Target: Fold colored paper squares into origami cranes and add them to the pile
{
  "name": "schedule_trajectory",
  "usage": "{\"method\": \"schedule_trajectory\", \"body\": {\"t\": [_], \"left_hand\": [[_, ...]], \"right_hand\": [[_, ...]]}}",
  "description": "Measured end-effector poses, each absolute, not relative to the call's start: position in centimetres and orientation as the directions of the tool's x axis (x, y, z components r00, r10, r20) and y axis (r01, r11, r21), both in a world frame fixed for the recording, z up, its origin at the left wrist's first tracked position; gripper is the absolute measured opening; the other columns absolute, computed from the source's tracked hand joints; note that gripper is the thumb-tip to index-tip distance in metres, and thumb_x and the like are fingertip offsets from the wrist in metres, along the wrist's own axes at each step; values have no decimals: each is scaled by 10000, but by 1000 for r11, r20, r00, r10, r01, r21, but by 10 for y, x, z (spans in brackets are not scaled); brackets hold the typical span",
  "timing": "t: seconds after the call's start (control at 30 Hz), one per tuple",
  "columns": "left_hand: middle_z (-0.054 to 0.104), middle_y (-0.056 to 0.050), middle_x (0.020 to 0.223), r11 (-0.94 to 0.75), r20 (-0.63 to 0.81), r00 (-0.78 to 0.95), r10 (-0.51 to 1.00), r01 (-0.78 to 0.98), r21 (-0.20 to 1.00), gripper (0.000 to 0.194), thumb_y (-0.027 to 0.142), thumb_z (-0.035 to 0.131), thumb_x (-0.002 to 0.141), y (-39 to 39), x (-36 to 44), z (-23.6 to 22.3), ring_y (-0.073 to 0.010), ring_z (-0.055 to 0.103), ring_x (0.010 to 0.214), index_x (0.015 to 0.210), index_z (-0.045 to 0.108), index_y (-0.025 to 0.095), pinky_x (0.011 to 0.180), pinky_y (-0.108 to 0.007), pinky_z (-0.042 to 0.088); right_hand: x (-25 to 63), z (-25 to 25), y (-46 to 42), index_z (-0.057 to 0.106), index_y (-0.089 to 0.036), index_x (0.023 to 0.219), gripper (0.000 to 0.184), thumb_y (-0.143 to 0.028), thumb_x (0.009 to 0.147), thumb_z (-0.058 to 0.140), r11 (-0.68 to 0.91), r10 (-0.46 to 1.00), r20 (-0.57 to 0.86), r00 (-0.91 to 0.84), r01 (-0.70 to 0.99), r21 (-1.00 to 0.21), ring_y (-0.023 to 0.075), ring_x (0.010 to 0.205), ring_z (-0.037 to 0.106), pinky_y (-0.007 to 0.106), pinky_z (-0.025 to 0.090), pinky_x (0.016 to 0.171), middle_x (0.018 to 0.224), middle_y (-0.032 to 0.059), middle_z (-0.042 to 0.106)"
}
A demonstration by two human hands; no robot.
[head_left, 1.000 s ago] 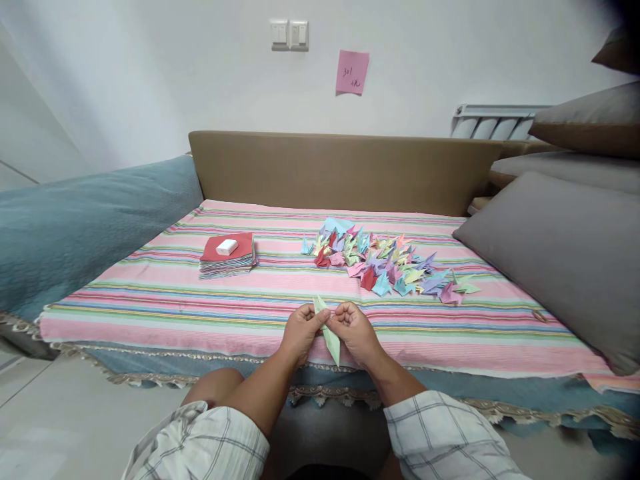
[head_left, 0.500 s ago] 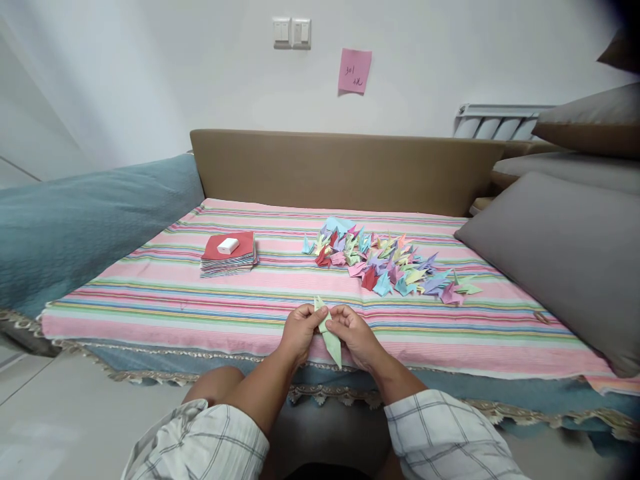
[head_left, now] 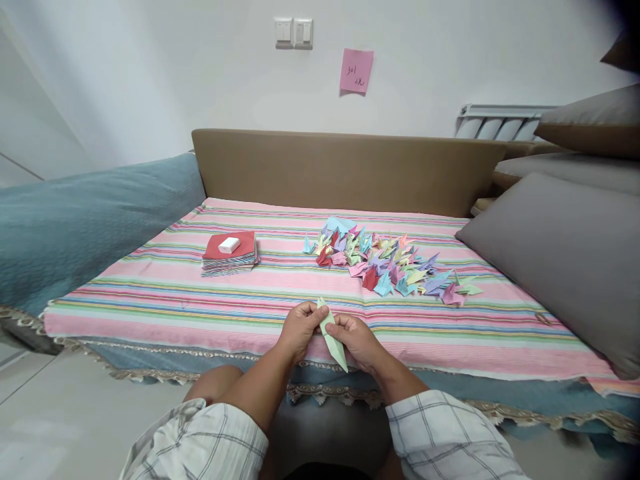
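Both my hands pinch a long, pale green folded paper piece (head_left: 331, 337) over the near edge of the striped cloth. My left hand (head_left: 299, 329) grips its upper part with fingers closed. My right hand (head_left: 354, 339) holds it from the right side, fingers closed too. The paper's lower tip points down toward my knees. A heap of several small folded paper cranes (head_left: 387, 265) in mixed colours lies beyond my hands. A stack of square coloured papers (head_left: 230, 255), red on top, sits to the left with a small white block (head_left: 229, 245) on it.
A pink striped cloth (head_left: 200, 300) covers the sofa seat. A teal blanket (head_left: 85, 220) drapes the left arm. Grey cushions (head_left: 560, 253) lean at the right. The brown sofa back (head_left: 340, 167) stands behind, with a pink note (head_left: 356, 70) and wall switches (head_left: 293, 33) above.
My hands have shifted slightly down and right with the green paper. Its lower tip has tilted a little further right. The cranes and paper stack have not moved.
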State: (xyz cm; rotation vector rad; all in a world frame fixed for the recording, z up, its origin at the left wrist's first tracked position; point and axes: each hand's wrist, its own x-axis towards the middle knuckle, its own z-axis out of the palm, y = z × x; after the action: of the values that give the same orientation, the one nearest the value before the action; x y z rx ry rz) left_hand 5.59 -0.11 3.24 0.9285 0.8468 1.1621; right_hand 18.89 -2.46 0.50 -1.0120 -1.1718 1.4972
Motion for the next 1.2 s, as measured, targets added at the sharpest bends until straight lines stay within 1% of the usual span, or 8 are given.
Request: {"method": "schedule_trajectory", "body": {"t": [0.17, 0.33, 0.47, 0.6, 0.73, 0.93, 1.07, 1.2], "left_hand": [[600, 6, 580, 330, -182, 357, 916, -413, 849, 353, 345, 832, 480, -1, 50, 36, -94, 552, 541, 620, 601, 118, 569, -230, 475], [640, -40, 626, 349, -161, 418, 894, -425, 835, 321, 344, 806, 547, -1, 45, 37, -119, 594, 596, 676, 647, 97, 633, -257, 508], [645, -50, 634, 336, -145, 427, 893, -417, 844, 309, 344, 790, 565, -1, 45, 38, -124, 592, 598, 686, 656, 93, 624, -259, 507], [610, -18, 564, 265, -124, 341, 932, -405, 875, 306, 360, 782, 550, -2, 49, 39, -104, 557, 530, 608, 617, 109, 555, -238, 489], [586, 23, 558, 185, -86, 247, 965, -409, 893, 296, 325, 787, 521, -2, 52, 40, -78, 513, 482, 649, 598, 135, 487, -203, 443], [556, 39, 529, 168, -84, 210, 974, -424, 890, 285, 328, 759, 535, -2, 51, 39, -72, 489, 462, 601, 549, 148, 471, -197, 412], [483, 64, 451, 117, -71, 125, 990, -405, 907, 312, 379, 734, 566, -2, 53, 35, -51, 409, 404, 562, 519, 152, 421, -177, 345], [517, 47, 498, 129, -73, 151, 986, -403, 906, 369, 463, 733, 571, -2, 54, 33, -64, 443, 443, 612, 547, 147, 441, -184, 353]], "right_hand": [[191, 9, -28, 574, -161, 667, 358, -477, 615, 733, -144, 967, -72, -243, -290, -946, 78, 513, 381, 209, 278, 494, 559, -44, 493], [192, 6, -28, 553, -169, 675, 337, -447, 632, 738, -190, 957, -83, -279, -384, -904, 70, 493, 369, 207, 265, 486, 551, -52, 481], [193, 1, -26, 564, -175, 702, 332, -443, 626, 744, -203, 954, -86, -289, -402, -893, 72, 502, 380, 208, 276, 496, 575, -48, 494], [194, 0, -25, 569, -176, 712, 336, -462, 638, 728, -187, 954, -82, -288, -359, -914, 79, 512, 382, 210, 279, 504, 586, -42, 499], [194, 1, -25, 566, -171, 685, 330, -463, 649, 715, -77, 967, -9, -254, -260, -963, 84, 540, 397, 213, 295, 534, 599, -41, 502], [195, -1, -23, 556, -176, 684, 326, -475, 671, 686, 0, 969, 39, -245, -156, -988, 94, 550, 413, 222, 317, 545, 604, -46, 500], [193, -1, -24, 545, -177, 662, 321, -469, 676, 678, 36, 968, 58, -244, -92, -995, 94, 542, 409, 223, 315, 536, 591, -49, 494], [192, 0, -25, 525, -179, 622, 331, -473, 683, 665, 61, 980, 70, -187, -56, -997, 90, 523, 386, 222, 301, 518, 565, -53, 474]]}}
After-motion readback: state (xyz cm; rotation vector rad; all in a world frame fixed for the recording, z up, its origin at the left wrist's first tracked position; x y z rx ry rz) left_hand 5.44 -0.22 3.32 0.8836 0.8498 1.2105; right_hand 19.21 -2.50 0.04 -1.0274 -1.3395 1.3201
